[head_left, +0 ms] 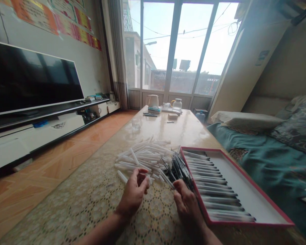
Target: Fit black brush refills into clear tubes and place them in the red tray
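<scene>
Many white tubes [142, 156] beside left fingers [142, 175]; right fingers [180, 185] touch dark pens [180, 168].

Flat-screen TV [33, 78], white electric kettle [152, 101], drinking glass [136, 124], teal bedspread [270, 163], glass doors [173, 47]

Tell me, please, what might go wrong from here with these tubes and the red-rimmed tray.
The right hand works close beside the tray's red rim, so a knock could disturb the neatly laid rows of tubes. The loose white plastic tubes lie heaped on the lace tablecloth and could roll or scatter, perhaps mixing with the dark-tipped bundle.
</scene>
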Available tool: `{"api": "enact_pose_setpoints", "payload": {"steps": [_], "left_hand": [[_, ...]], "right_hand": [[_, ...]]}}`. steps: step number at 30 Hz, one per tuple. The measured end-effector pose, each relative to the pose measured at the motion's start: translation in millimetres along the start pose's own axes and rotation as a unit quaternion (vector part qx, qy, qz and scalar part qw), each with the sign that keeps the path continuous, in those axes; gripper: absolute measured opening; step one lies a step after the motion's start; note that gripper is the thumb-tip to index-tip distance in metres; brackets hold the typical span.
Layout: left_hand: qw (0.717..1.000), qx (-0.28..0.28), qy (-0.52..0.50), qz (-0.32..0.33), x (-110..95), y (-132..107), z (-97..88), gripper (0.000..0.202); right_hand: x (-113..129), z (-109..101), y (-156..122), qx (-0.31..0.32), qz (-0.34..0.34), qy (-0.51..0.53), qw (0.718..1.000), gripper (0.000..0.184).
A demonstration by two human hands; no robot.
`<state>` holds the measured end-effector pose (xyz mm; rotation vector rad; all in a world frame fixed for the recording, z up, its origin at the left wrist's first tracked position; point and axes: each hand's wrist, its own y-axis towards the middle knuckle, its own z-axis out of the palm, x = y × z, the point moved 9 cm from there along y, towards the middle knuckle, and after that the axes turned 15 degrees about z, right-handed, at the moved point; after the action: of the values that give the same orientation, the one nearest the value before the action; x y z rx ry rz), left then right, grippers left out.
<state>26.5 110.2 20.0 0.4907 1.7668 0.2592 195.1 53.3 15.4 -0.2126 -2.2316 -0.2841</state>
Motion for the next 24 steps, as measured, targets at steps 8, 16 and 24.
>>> {"api": "enact_pose_setpoints", "payload": {"steps": [8, 16, 24], "left_hand": [[0.947, -0.104, -0.237, -0.192, 31, -46, -10.0, 0.022], [0.939, -0.074, -0.272, -0.196, 36, -45, -4.3, 0.024], [0.952, -0.032, -0.243, -0.181, 37, -45, 0.5, 0.028]], "right_hand": [[27, 15, -17, 0.051, -0.110, -0.145, 0.982, 0.029], [25, 17, -18, 0.052, -0.122, -0.222, 0.966, 0.029], [21, 22, -18, 0.043, -0.146, -0.229, 0.961, 0.023]]}}
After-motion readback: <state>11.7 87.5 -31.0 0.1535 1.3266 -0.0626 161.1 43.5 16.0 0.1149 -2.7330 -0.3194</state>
